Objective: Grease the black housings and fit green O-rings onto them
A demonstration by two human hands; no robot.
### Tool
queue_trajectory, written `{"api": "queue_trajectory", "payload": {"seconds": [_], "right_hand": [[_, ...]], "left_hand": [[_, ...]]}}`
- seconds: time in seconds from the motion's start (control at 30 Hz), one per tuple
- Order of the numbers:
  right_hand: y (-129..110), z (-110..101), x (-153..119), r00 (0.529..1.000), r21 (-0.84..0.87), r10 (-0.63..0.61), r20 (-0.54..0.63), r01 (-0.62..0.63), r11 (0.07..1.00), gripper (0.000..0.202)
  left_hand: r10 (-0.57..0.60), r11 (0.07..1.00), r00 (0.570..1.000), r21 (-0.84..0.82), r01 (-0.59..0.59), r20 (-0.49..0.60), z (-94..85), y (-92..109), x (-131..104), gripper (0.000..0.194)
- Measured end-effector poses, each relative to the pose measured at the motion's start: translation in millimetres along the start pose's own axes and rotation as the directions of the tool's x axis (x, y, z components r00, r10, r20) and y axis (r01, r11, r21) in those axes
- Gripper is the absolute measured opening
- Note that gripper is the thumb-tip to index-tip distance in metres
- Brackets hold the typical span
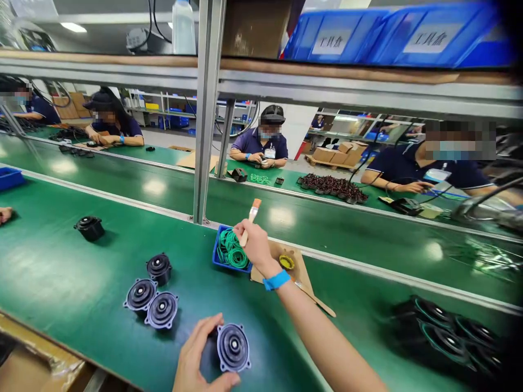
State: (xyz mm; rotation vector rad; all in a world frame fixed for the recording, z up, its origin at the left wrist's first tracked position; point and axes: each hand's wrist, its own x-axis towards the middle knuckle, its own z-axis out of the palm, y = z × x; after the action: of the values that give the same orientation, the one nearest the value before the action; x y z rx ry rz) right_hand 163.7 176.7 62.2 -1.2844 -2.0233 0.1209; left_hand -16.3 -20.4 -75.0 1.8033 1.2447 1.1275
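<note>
My left hand (198, 356) is curved around the left side of a round black part (233, 347) with a pale rim, low in the view. My right hand (254, 243), with a blue band at the wrist, grips a brush (253, 212) whose bristles point up. It is over the right side of a blue tray (216, 253) of green rings (235, 251). Three similar black parts (162, 310) stand together left of my left hand, and one more (90, 228) lies farther left.
Cardboard (303, 268) bears a yellow cup (286, 262) and a second brush (316, 301). Several black parts with green rings (445, 337) stand at right. A metal post (201, 120) rises behind the tray. People sit across the line; another person's hand (5, 214) shows at left.
</note>
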Motion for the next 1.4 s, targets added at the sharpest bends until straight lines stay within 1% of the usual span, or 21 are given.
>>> {"api": "queue_trajectory", "payload": {"seconds": [0.07, 0.1, 0.13, 0.17, 0.2, 0.27, 0.3, 0.4, 0.47, 0.5, 0.57, 0.6, 0.67, 0.77, 0.87, 0.93, 1.07, 1.2, 1.27, 1.33, 1.4], "right_hand": [[-11.4, -19.6, -23.6, 0.999, 0.088, 0.045, -0.01, -0.044, 0.995, 0.028], [-19.0, -28.6, -39.0, 0.998, 0.141, 0.055, 0.014, -0.057, 0.988, 0.03], [-27.1, -36.2, -55.7, 0.997, 0.211, 0.062, 0.055, -0.072, 0.975, 0.032], [-35.1, -41.9, -72.8, 0.988, 0.348, 0.071, 0.139, -0.116, 0.93, 0.033], [-42.3, -45.4, -89.0, 0.973, 0.43, 0.09, 0.211, -0.175, 0.886, 0.033], [-52.4, -46.1, -115.6, 0.94, 0.508, 0.116, 0.322, -0.275, 0.816, 0.032], [-54.9, -44.0, -125.1, 0.927, 0.51, 0.129, 0.351, -0.305, 0.804, 0.031], [-53.1, -35.9, -139.9, 0.914, 0.471, 0.129, 0.385, -0.315, 0.824, 0.029], [-48.4, -34.6, -143.8, 0.933, 0.429, 0.113, 0.342, -0.262, 0.864, 0.027], [-46.2, -35.7, -145.4, 0.951, 0.414, 0.085, 0.299, -0.209, 0.886, 0.026], [-43.5, -40.5, -148.9, 0.98, 0.396, -0.037, 0.198, -0.045, 0.917, 0.024], [-43.0, -43.4, -150.7, 0.979, 0.384, -0.127, 0.159, 0.057, 0.921, 0.025], [-43.3, -48.2, -154.3, 0.949, 0.334, -0.289, 0.124, 0.234, 0.913, 0.029], [-43.9, -50.7, -158.1, 0.908, 0.214, -0.402, 0.121, 0.372, 0.903, 0.035], [-41.7, -49.5, -160.5, 0.883, 0.147, -0.451, 0.131, 0.432, 0.89, 0.037], [-38.9, -48.4, -162.9, 0.878, 0.139, -0.46, 0.131, 0.443, 0.886, 0.036], [-34.8, -45.8, -172.9, 0.893, 0.168, -0.445, 0.073, 0.428, 0.888, 0.026], [-35.3, -44.9, -184.3, 0.895, 0.145, -0.445, 0.014, 0.439, 0.887, 0.022], [-35.7, -46.1, -184.7, 0.876, 0.105, -0.482, 0.018, 0.478, 0.872, 0.02], [-34.9, -47.7, -179.7, 0.852, 0.088, -0.52, 0.058, 0.514, 0.853, 0.02], [-32.8, -48.7, -170.6, 0.839, 0.12, -0.537, 0.092, 0.526, 0.842, 0.026]], "left_hand": [[0.018, 0.999, 0.999, -0.042, -0.02, -0.048, 0.1, 2.9, -1.5, 0.076], [0.018, 0.998, 0.997, -0.055, -0.022, -0.076, 0.1, 5.2, -2.0, 0.075], [0.014, 0.998, 0.996, -0.062, -0.02, -0.092, -0.2, 7.9, -2.3, 0.073], [0.006, 0.998, 0.996, -0.061, -0.012, -0.092, -0.7, 11.0, -2.4, 0.072], [-0.004, 0.998, 0.997, -0.055, 0.0, -0.082, -1.7, 14.5, -2.2, 0.071], [-0.014, 0.999, 0.998, -0.031, 0.012, -0.06, -4.6, 22.3, -0.8, 0.067], [-0.002, 1.0, 0.998, -0.014, 0.001, -0.062, -6.6, 26.4, 0.4, 0.064], [0.105, 0.993, 0.992, 0.061, -0.1, -0.076, -13.6, 37.8, 5.4, 0.054], [0.193, 0.974, 0.979, 0.13, -0.185, -0.059, -18.4, 43.0, 8.8, 0.049], [0.233, 0.961, 0.972, 0.165, -0.224, -0.04, -20.7, 44.5, 10.3, 0.047], [0.296, 0.929, 0.955, 0.23, -0.289, 0.005, -24.8, 45.7, 12.6, 0.045], [0.321, 0.913, 0.947, 0.258, -0.317, 0.027, -26.5, 45.7, 13.6, 0.044], [0.356, 0.884, 0.933, 0.303, -0.357, 0.062, -29.5, 45.4, 15.4, 0.043], [0.394, 0.836, 0.913, 0.371, -0.404, 0.107, -33.7, 46.9, 19.0, 0.044], [0.432, 0.781, 0.889, 0.43, -0.453, 0.153, -38.0, 50.6, 23.8, 0.05], [0.457, 0.756, 0.875, 0.449, -0.476, 0.159, -40.1, 52.6, 26.2, 0.051], [0.514, 0.74, 0.853, 0.455, -0.495, 0.092, -38.8, 51.4, 25.1, 0.042], [0.561, 0.74, 0.826, 0.416, -0.528, 0.051, -30.6, 45.7, 18.6, 0.029], [0.56, 0.753, 0.828, 0.392, -0.529, 0.041, -26.5, 44.2, 16.0, 0.025], [0.531, 0.782, 0.847, 0.363, -0.506, 0.038, -24.5, 44.8, 14.8, 0.024], [0.491, 0.81, 0.87, 0.343, -0.477, 0.049, -24.7, 47.3, 15.3, 0.023]]}}
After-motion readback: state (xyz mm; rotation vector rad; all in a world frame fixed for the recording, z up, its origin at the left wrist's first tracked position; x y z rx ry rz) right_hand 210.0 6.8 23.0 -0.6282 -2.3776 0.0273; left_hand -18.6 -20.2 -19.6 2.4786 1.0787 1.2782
